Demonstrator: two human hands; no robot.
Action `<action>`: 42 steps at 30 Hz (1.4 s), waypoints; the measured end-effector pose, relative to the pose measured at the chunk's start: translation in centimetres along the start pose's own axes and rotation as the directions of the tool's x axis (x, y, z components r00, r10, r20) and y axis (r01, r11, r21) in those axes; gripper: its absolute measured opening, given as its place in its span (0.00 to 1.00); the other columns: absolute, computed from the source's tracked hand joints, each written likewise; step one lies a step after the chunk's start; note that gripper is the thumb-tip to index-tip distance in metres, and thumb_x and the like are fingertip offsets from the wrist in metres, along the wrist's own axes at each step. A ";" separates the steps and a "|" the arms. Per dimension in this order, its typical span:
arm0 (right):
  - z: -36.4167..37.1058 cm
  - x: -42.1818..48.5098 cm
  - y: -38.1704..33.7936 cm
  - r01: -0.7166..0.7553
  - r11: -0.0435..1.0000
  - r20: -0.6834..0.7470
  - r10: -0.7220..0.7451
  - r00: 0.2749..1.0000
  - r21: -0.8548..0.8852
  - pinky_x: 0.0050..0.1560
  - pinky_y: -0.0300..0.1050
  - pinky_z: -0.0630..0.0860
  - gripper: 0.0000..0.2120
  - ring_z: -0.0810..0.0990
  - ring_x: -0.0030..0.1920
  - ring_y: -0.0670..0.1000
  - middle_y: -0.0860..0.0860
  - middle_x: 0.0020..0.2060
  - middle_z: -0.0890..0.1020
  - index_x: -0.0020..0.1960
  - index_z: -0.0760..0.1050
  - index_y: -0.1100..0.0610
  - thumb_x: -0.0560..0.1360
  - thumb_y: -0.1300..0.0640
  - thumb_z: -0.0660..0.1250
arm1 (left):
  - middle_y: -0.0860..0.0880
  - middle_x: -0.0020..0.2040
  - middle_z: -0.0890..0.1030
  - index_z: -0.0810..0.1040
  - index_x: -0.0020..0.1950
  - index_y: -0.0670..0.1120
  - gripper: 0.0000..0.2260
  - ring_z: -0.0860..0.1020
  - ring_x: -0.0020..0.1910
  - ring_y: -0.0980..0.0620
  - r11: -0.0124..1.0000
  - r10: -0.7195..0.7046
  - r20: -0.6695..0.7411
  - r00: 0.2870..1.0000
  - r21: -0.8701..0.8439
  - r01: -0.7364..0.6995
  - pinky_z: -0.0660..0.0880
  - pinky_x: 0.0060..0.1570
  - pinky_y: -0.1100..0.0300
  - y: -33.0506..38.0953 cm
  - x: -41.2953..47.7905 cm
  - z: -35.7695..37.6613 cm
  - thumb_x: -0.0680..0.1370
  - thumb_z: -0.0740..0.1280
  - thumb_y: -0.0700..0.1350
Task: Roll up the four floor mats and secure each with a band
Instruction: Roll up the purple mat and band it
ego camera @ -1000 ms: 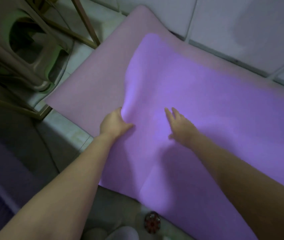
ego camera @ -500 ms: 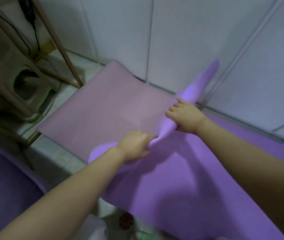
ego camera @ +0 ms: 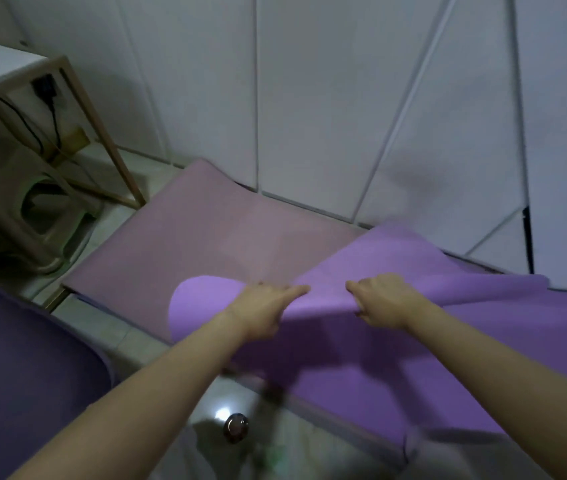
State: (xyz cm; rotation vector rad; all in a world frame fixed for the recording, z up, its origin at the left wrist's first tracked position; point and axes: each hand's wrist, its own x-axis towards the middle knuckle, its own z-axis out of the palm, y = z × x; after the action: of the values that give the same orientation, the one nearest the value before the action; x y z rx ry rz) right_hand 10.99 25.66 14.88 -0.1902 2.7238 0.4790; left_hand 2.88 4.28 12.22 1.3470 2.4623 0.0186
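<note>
Both the left hand (ego camera: 264,308) and right hand (ego camera: 380,299) pinch the purple mat's (ego camera: 413,358) lifted end, folded back over itself (evidently to start its roll), beside the pink mat (ego camera: 206,237).

1. A white panelled wall (ego camera: 327,109) stands beyond the fingertips, crossed by thin upright and slanted seams.
2. A wooden table frame (ego camera: 102,133) stands far left of the fingers, against the wall.
3. A black plug with a cord (ego camera: 46,95) hangs under that table's top.
4. A plastic stool (ego camera: 29,216) lies tipped on the floor beneath the frame, well left of the fingers.
5. A round metal floor drain (ego camera: 236,424) sits in pale floor tile (ego camera: 129,344), nearer than the fingers, below the wrists.
</note>
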 end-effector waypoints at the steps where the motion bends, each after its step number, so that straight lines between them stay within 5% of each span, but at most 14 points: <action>1: 0.6 -0.8 -0.4 0.028 1.000 0.032 -0.027 0.999 -0.005 0.52 0.50 0.71 0.18 0.77 0.59 0.59 0.56 0.59 0.78 0.64 0.66 0.57 0.77 0.50 0.59 | 0.46 0.70 0.70 0.56 0.77 0.53 0.32 0.71 0.66 0.43 0.999 0.004 0.086 0.996 -0.050 0.000 0.68 0.60 0.54 0.9 -0.3 1.0 0.75 0.61 0.38; 7: 5.9 -5.7 -2.9 0.032 0.991 0.234 -0.062 0.970 0.128 0.52 0.50 0.70 0.20 0.76 0.58 0.59 0.57 0.59 0.77 0.65 0.66 0.58 0.77 0.50 0.62 | 0.45 0.60 0.78 0.75 0.62 0.48 0.17 0.74 0.61 0.43 0.985 0.096 0.264 0.960 -0.167 -0.052 0.69 0.55 0.55 4.9 -0.6 6.0 0.74 0.64 0.38; 10: 8.4 -8.0 -3.1 -0.024 0.979 0.078 0.009 0.997 0.203 0.40 0.49 0.74 0.21 0.81 0.45 0.60 0.57 0.44 0.79 0.48 0.78 0.57 0.60 0.50 0.78 | 0.45 0.63 0.75 0.71 0.65 0.48 0.19 0.73 0.62 0.44 0.992 0.077 0.260 0.962 -0.117 -0.048 0.68 0.56 0.54 7.0 -0.5 7.3 0.75 0.68 0.46; 12: 9.6 -8.8 -2.8 -0.139 0.973 -0.036 0.148 0.988 0.182 0.37 0.49 0.70 0.29 0.79 0.34 0.57 0.53 0.35 0.78 0.42 0.80 0.55 0.43 0.50 0.82 | 0.45 0.64 0.73 0.67 0.67 0.46 0.23 0.71 0.63 0.44 0.997 0.073 0.169 0.983 -0.015 -0.071 0.67 0.58 0.53 8.1 -0.4 7.4 0.75 0.69 0.48; 16: 8.5 -10.1 -2.1 -0.254 0.952 -0.194 0.286 0.938 0.173 0.38 0.50 0.61 0.34 0.78 0.32 0.56 0.54 0.33 0.78 0.45 0.77 0.59 0.41 0.53 0.83 | 0.45 0.57 0.75 0.69 0.63 0.45 0.20 0.75 0.57 0.43 0.987 0.066 -0.050 0.997 0.147 -0.058 0.68 0.51 0.52 9.2 -0.7 5.9 0.74 0.69 0.46; 19: 7.7 -10.7 -1.9 -0.188 0.945 -0.127 0.228 0.965 0.268 0.23 0.40 0.66 0.38 0.76 0.22 0.53 0.52 0.25 0.77 0.43 0.70 0.58 0.37 0.51 0.83 | 0.46 0.41 0.77 0.77 0.45 0.46 0.28 0.77 0.39 0.46 0.964 0.039 -0.228 0.973 0.265 0.023 0.74 0.39 0.52 9.5 -1.9 5.0 0.49 0.80 0.48; 21: 6.6 -11.2 -2.9 -0.155 0.967 -0.170 0.191 0.967 0.203 0.21 0.37 0.67 0.36 0.79 0.23 0.53 0.53 0.27 0.79 0.46 0.75 0.59 0.43 0.48 0.83 | 0.45 0.40 0.76 0.76 0.45 0.45 0.29 0.76 0.38 0.45 0.951 0.022 -0.339 0.940 0.296 0.084 0.75 0.46 0.45 9.9 -3.0 5.4 0.47 0.79 0.46; 24: 5.3 -11.5 -5.0 -0.086 0.974 -0.085 0.105 0.991 0.210 0.46 0.48 0.74 0.28 0.81 0.52 0.59 0.58 0.55 0.80 0.70 0.64 0.61 0.75 0.51 0.67 | 0.45 0.44 0.76 0.69 0.56 0.43 0.35 0.77 0.41 0.44 0.951 0.032 -0.384 0.923 0.294 0.090 0.72 0.55 0.40 11.0 -4.8 6.5 0.54 0.79 0.47; 28: 3.9 -11.7 -7.5 -0.015 0.969 -0.045 0.026 0.999 0.245 0.52 0.50 0.71 0.26 0.77 0.58 0.59 0.58 0.60 0.78 0.73 0.57 0.60 0.79 0.52 0.59 | 0.46 0.47 0.76 0.68 0.57 0.46 0.29 0.77 0.45 0.44 0.985 -0.016 -0.305 0.952 0.157 0.067 0.68 0.49 0.51 12.4 -6.4 5.9 0.63 0.77 0.54; 31: 3.1 -12.3 -7.8 0.010 0.965 -0.106 0.019 0.994 0.262 0.47 0.50 0.70 0.23 0.79 0.54 0.58 0.55 0.55 0.80 0.67 0.63 0.58 0.76 0.51 0.64 | 0.44 0.58 0.77 0.68 0.63 0.46 0.16 0.75 0.57 0.42 0.999 -0.047 -0.056 0.997 0.023 0.048 0.68 0.49 0.52 11.9 -6.7 5.4 0.79 0.63 0.51; 34: 2.7 -13.4 -7.9 0.017 0.995 -0.297 0.012 0.955 0.095 0.44 0.49 0.65 0.27 0.78 0.43 0.56 0.53 0.42 0.79 0.52 0.71 0.57 0.60 0.47 0.77 | 0.44 0.56 0.79 0.74 0.58 0.46 0.09 0.76 0.55 0.42 0.998 -0.038 -0.002 0.999 -0.059 0.038 0.70 0.49 0.53 11.2 -7.0 4.6 0.79 0.62 0.47; 37: 3.4 -14.1 -7.8 -0.105 0.994 -0.440 0.107 0.891 0.031 0.51 0.51 0.65 0.30 0.76 0.39 0.56 0.54 0.38 0.76 0.46 0.70 0.57 0.53 0.44 0.79 | 0.43 0.51 0.81 0.78 0.52 0.43 0.09 0.77 0.51 0.44 0.973 -0.002 0.114 0.993 -0.228 0.028 0.69 0.47 0.57 10.1 -6.8 3.3 0.75 0.69 0.45; 42: 3.9 -14.2 -7.8 -0.010 0.999 -0.350 0.027 0.936 0.050 0.25 0.40 0.66 0.30 0.76 0.24 0.52 0.50 0.24 0.75 0.37 0.71 0.56 0.50 0.38 0.81 | 0.44 0.51 0.80 0.76 0.51 0.44 0.12 0.77 0.51 0.44 0.979 0.024 0.266 0.964 -0.202 0.031 0.69 0.45 0.59 9.4 -7.2 3.1 0.72 0.72 0.47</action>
State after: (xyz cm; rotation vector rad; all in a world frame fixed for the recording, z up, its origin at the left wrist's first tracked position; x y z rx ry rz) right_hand 26.88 20.76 14.43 -0.2597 3.0850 0.4187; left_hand 15.08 3.08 12.94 1.1734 2.1723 0.0821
